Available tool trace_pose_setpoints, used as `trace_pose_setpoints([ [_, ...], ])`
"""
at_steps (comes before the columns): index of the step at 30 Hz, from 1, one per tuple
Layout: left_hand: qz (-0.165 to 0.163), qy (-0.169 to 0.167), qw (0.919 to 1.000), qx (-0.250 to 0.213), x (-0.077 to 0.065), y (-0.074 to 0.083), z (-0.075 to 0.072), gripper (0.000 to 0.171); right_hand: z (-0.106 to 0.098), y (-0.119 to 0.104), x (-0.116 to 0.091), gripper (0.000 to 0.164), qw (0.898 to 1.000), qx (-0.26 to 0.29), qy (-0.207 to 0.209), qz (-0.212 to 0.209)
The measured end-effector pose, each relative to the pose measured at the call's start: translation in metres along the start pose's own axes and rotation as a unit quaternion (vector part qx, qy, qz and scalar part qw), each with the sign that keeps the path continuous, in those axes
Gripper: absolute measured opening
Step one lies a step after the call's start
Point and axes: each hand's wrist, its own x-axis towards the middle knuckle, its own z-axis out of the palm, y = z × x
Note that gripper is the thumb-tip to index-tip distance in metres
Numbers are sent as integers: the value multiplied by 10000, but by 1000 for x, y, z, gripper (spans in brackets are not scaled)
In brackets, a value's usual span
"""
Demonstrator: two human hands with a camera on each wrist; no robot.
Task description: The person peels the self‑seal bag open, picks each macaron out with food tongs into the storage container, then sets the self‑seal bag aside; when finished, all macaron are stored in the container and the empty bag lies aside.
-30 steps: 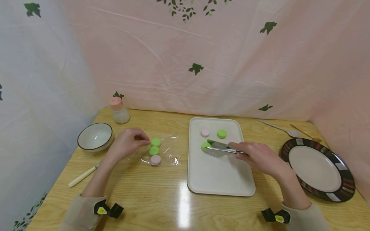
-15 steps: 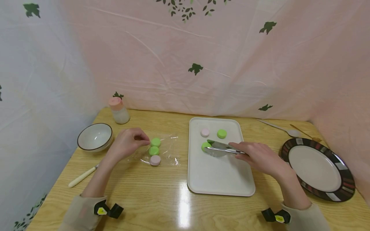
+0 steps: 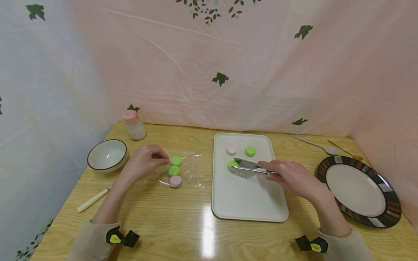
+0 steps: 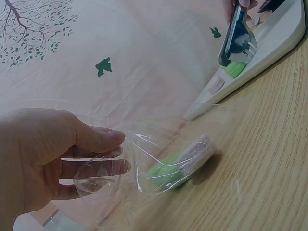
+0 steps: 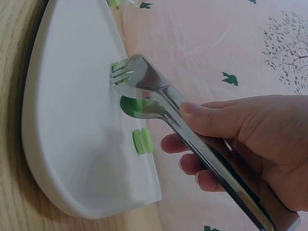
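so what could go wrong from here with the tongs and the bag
The tongs in the right hand have a forked tip, so a hard squeeze might dent or crack the green cookie at their ends. A sudden tug on the clear bag, pinched by the left hand, could tip or scatter the cookies inside.

Wooden table [image 3: 156, 235] bearing white tray [image 3: 248, 203], clear bag [image 3: 193, 171], bowl [image 3: 107, 155], pink-lidded jar [image 3: 135, 126], pale-handled utensil [image 3: 93, 200], spoon [image 3: 331, 150], plate [image 3: 356, 190]
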Motion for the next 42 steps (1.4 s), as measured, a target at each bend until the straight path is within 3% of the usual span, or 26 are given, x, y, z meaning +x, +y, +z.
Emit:
trace_pose_setpoints([
  [9,160,38,9998,-69,15,-12,-2,13,-4,-4,11,46,9995,-83,292,13],
  [16,217,-20,9997,-61,20,-18,-4,10,-3,-29,37,44,9974,-170,615,-349],
  [25,130,-140,9995,-264,22,-25,-4,9,10,-66,73,39,9965,99,274,-783],
  [32,75,-256,9992,-282,21,-27,-2,6,13,-71,77,38,9966,38,231,-786],
  [42,105,-142,9993,-335,13,-23,6,7,23,-83,87,34,9912,7,135,-1314],
])
